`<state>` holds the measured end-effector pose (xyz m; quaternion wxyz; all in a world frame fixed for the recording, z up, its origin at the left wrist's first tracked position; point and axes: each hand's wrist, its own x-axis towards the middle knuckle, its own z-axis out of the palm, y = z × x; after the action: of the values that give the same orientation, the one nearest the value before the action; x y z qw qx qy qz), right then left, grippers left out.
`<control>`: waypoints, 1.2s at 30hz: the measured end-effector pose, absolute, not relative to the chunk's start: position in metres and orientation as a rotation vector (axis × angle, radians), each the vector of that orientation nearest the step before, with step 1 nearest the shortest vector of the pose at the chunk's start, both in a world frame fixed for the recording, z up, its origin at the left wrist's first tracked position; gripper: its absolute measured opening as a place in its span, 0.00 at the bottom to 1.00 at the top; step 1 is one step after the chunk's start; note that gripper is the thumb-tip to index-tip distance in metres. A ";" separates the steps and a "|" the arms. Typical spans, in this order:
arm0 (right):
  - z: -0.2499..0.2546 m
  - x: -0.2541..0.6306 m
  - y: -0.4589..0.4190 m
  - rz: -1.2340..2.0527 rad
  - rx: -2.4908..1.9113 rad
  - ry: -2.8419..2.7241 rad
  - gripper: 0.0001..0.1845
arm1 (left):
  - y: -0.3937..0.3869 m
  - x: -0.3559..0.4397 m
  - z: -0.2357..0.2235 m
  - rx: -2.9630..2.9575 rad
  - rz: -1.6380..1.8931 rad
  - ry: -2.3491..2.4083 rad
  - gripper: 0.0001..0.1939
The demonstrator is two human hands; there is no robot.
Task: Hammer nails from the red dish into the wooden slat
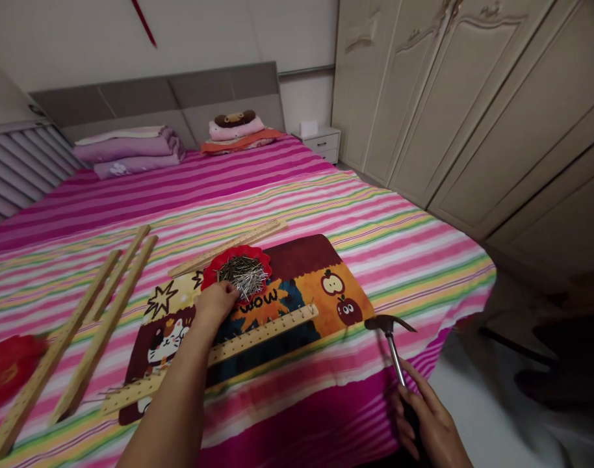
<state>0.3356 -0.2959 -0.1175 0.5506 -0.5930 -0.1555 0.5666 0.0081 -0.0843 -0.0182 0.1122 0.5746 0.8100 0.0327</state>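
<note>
My left hand (221, 299) reaches to the near left edge of a red scalloped dish (210, 274) full of nails (248, 276). Its fingers are closed together at the pile, and whatever they pinch is hidden. My right hand (426, 416) grips a claw hammer (393, 348) by its dark handle, head up, beyond the mat's right corner. Between me and the dish, a pale wooden strip (265, 330) lies across a printed mat (297, 260). Nails stand up in a row along parts of this strip, and my left forearm covers some of it.
Several more wooden strips (109, 305) lie on the striped bed sheet (375, 227) to the left, and another strip (272, 227) lies behind the dish. A red object (9, 367) sits at the left edge. Folded bedding (136, 153) and a wardrobe (424, 97) stand farther back.
</note>
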 end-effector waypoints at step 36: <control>-0.112 0.334 -0.299 1.344 -1.372 -0.388 0.42 | -0.203 0.050 -0.019 0.678 1.235 1.491 0.25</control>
<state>0.3340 -0.2987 -0.1119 0.5571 -0.5814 -0.1645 0.5696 0.0501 -0.2029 -0.0186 0.5185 0.2827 0.6217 0.5146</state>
